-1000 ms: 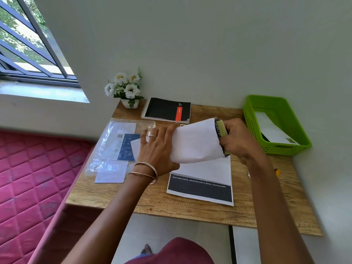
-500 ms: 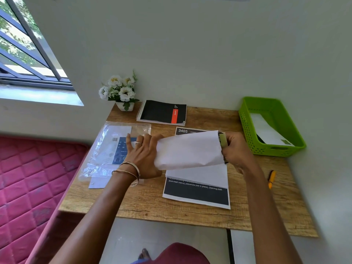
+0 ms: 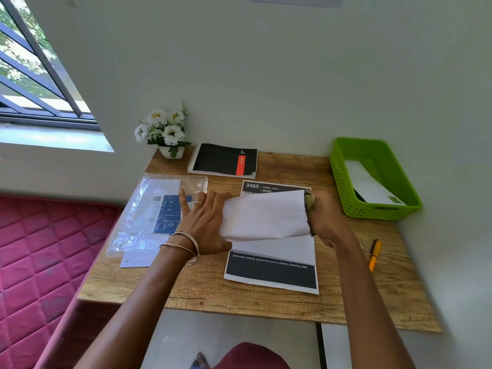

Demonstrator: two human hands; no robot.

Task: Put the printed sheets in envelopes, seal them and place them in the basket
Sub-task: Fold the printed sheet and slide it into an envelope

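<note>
I hold a folded white sheet [image 3: 266, 217] above the wooden table [image 3: 213, 294] between both hands. My left hand [image 3: 202, 225] is at its left end with straight, spread fingers; the sheet's edge covers the thumb side. My right hand [image 3: 327, 219] grips the right end together with an olive glue stick [image 3: 309, 201]. A printed sheet [image 3: 271, 274] with dark bands lies flat underneath. The green basket [image 3: 343, 182] at the far right holds one white envelope [image 3: 370, 187].
A clear plastic pack of envelopes [image 3: 151, 209] lies at the left, under my left fingers. A black notebook [image 3: 223, 159] and a flower pot [image 3: 165, 131] stand by the wall. An orange pen [image 3: 374, 255] lies at the right. A red mattress [image 3: 40, 262] borders the table's left side.
My left fingers lay on top of the white sheet; now its left edge lies over that hand. The view has shifted, and my right hand keeps its grip.
</note>
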